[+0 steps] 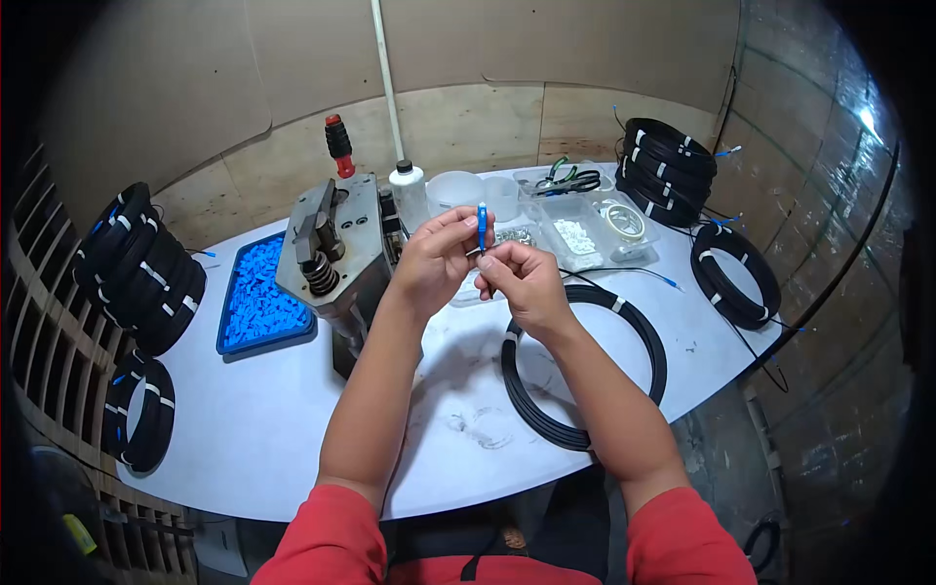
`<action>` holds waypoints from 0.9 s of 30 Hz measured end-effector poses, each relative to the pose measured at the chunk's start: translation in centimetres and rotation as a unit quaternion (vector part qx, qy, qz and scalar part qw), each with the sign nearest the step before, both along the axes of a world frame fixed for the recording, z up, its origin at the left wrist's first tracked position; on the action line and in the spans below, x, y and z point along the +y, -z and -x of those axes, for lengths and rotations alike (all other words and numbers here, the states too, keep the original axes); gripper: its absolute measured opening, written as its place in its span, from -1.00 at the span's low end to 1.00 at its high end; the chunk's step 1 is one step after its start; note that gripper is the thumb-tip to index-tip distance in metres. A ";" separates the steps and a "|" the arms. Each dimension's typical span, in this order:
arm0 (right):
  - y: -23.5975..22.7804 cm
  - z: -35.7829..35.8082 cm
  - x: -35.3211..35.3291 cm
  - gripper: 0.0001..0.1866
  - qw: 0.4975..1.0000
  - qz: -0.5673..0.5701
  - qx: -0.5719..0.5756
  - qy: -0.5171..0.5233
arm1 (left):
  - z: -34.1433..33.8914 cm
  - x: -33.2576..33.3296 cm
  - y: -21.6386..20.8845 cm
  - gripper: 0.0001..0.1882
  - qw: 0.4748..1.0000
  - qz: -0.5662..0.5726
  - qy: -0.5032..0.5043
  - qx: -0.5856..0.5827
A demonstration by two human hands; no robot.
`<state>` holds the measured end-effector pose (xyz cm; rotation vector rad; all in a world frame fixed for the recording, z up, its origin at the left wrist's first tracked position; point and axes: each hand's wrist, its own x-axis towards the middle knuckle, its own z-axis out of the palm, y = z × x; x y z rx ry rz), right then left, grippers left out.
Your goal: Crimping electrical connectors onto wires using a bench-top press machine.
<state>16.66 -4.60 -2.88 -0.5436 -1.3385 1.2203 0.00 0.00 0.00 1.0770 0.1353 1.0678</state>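
Observation:
In front of me, over the middle of the table, both hands meet at a small blue fibre-optic connector (482,226), which stands upright. My left hand (432,265) pinches its side between thumb and fingertips. Just below, my right hand (525,288) is closed with thumb against fingers at the connector's lower end; what it grips there is mostly hidden by the fingers. A coil of black cable (659,356), bound with white ties, lies flat on the table beneath my right forearm. Another blue-tipped cable end (666,281) rests to the right of my right hand.
Left of my hands stands a metal hand press (336,244), beside a blue tray (268,343) of small blue parts. Behind are a white bottle (410,195), clear boxes (639,251) with white pieces, and pliers (558,175). Cable coil stacks (136,268) flank the white table (244,429).

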 end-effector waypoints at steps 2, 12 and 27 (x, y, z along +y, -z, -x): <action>-0.1 0.1 0.0 -0.86 1.000 0.002 0.002 0.003 | 0.0 0.1 0.1 -0.76 1.000 0.001 -0.011 0.001; -0.2 0.0 -0.2 -0.87 1.000 -0.013 0.002 -0.002 | -0.6 -0.4 -0.2 -0.81 0.999 0.030 -0.014 -0.022; -0.6 0.3 -0.6 -0.89 1.000 0.004 -0.015 0.008 | -0.2 -0.2 -0.2 -0.82 1.000 0.023 -0.018 0.008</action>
